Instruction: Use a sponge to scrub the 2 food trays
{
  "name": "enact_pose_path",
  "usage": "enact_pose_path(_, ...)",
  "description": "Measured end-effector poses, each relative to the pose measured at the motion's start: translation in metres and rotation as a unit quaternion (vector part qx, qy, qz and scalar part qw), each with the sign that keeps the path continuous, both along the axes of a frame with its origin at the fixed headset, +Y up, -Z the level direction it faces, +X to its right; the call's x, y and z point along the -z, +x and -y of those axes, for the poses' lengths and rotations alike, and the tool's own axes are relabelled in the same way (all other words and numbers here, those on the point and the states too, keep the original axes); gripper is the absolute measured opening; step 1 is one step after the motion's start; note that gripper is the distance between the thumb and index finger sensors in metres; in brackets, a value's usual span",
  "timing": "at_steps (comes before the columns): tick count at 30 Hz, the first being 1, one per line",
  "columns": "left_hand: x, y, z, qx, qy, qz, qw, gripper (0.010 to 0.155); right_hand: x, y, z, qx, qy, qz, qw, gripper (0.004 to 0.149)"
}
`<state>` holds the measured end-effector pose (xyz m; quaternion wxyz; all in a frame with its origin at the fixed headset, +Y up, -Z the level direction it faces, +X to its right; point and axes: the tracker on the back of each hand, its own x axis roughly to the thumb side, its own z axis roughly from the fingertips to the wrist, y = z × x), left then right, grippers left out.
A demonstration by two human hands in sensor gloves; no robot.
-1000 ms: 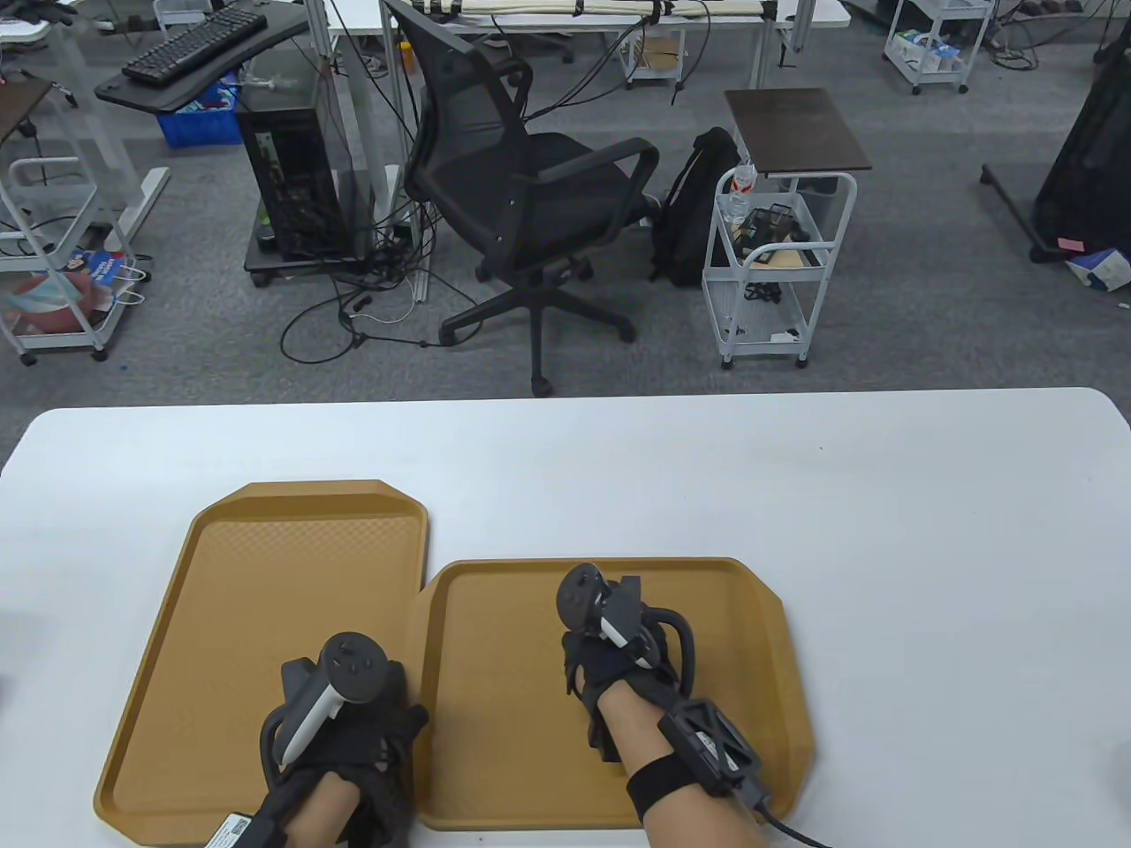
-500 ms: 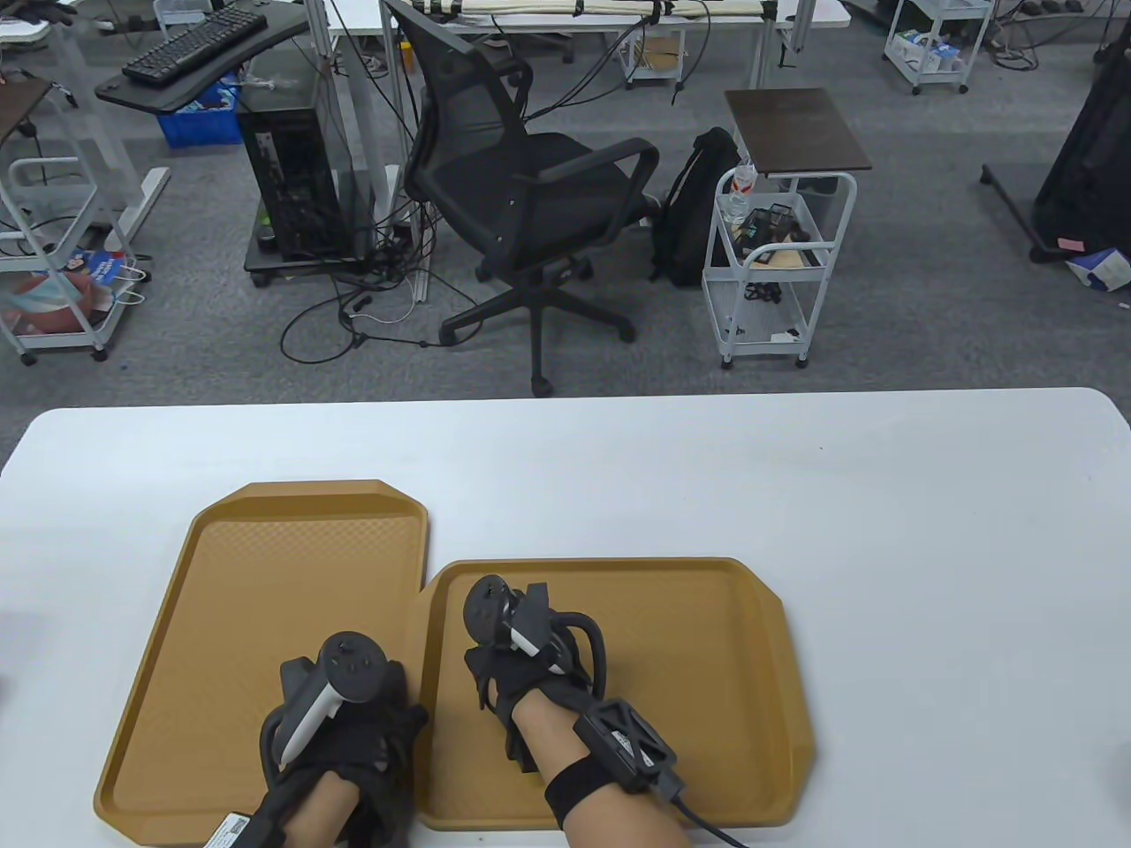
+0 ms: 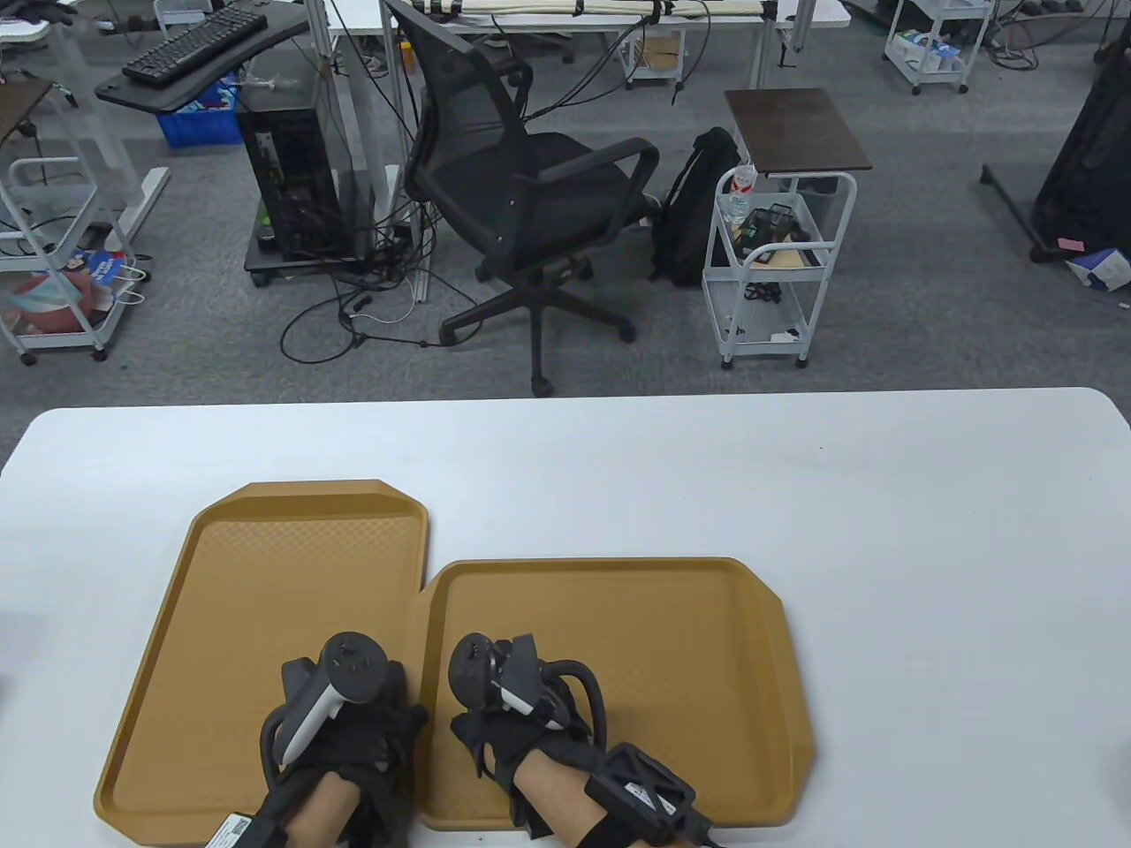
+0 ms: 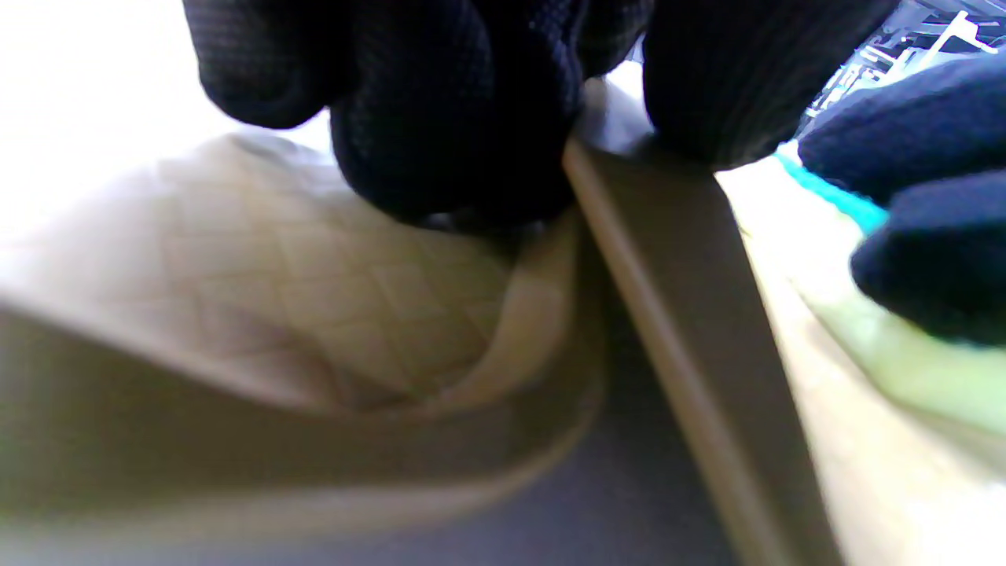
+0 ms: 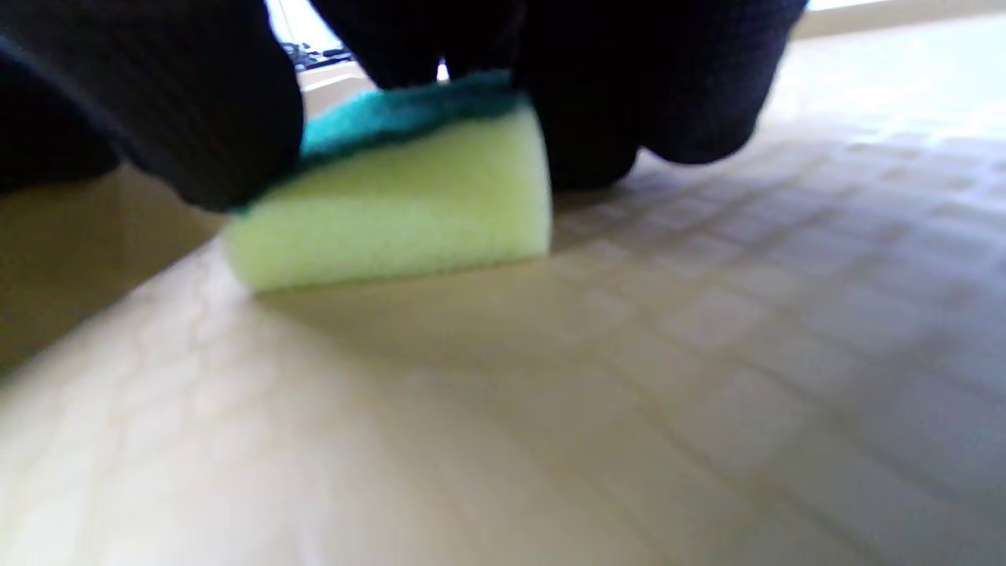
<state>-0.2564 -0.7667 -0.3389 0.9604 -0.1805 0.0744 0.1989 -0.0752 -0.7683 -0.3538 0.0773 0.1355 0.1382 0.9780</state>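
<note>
Two brown food trays lie side by side, the left tray (image 3: 265, 565) further back and the right tray (image 3: 698, 636) nearer me. My left hand (image 3: 380, 724) sits where they meet, and its fingers (image 4: 448, 134) pinch the right tray's left rim (image 4: 676, 299). My right hand (image 3: 504, 715) is over the near-left part of the right tray. It grips a yellow sponge (image 5: 393, 212) with a teal top, whose yellow face lies flat on the tray's patterned floor (image 5: 668, 354). The sponge (image 4: 896, 354) also shows at the right edge of the left wrist view.
The trays sit on a white table (image 3: 884, 495) with bare room to the right and behind. Beyond the far edge stand an office chair (image 3: 530, 203) and a small white cart (image 3: 778, 265).
My right hand has slid the sponge from the middle of the right tray leftward and toward me, to its near-left part. The left hand has stayed put.
</note>
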Motion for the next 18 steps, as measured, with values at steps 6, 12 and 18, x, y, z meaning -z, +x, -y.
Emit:
enact_pose_path(6,0.000,0.000,0.000,0.000,0.000,0.000,1.000,0.072,0.001,0.022,-0.001,-0.010,0.001,0.007,1.000,0.078)
enact_pose_path(12,0.000,0.000,0.000,0.001,0.000,0.000,1.000,0.072,0.003,0.058,-0.002,-0.019,0.002,0.032,0.999,0.078)
enact_pose_path(18,0.000,0.000,0.000,0.001,0.000,0.000,1.000,0.072,0.006,0.107,-0.002,-0.024,0.000,0.068,0.997,0.078)
